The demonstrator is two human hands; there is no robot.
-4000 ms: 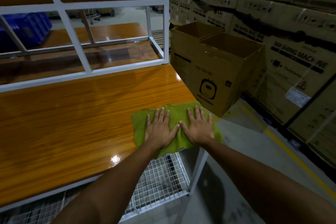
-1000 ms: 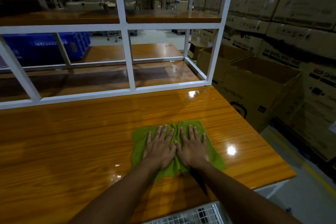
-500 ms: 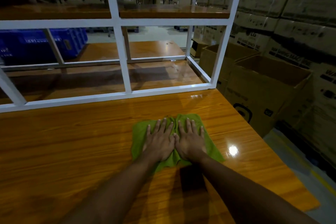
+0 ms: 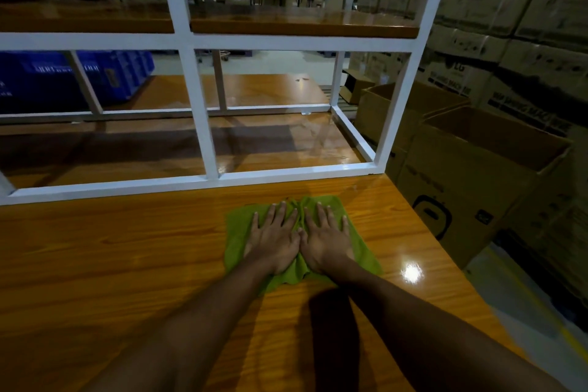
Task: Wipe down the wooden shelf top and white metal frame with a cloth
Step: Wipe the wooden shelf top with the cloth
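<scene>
A green cloth (image 4: 235, 232) lies flat on the glossy wooden shelf top (image 4: 111, 264), a short way in front of the white metal frame (image 4: 203, 134). My left hand (image 4: 273, 240) and my right hand (image 4: 326, 240) press on the cloth side by side, thumbs touching, fingers straight and spread toward the frame. The cloth's middle is hidden under my palms. The frame's bottom rail runs across the wood just beyond my fingertips.
Open cardboard boxes (image 4: 471, 181) stand on the floor right of the shelf, with stacked cartons (image 4: 525, 35) behind them. Blue crates (image 4: 63, 79) sit far left behind the frame. A second wooden level (image 4: 302, 22) lies above. The shelf's right edge is near the cloth.
Both hands have pushed the cloth away from the shelf's front right corner, inward and forward toward the frame's bottom rail. The view has tilted up and closer to the frame.
</scene>
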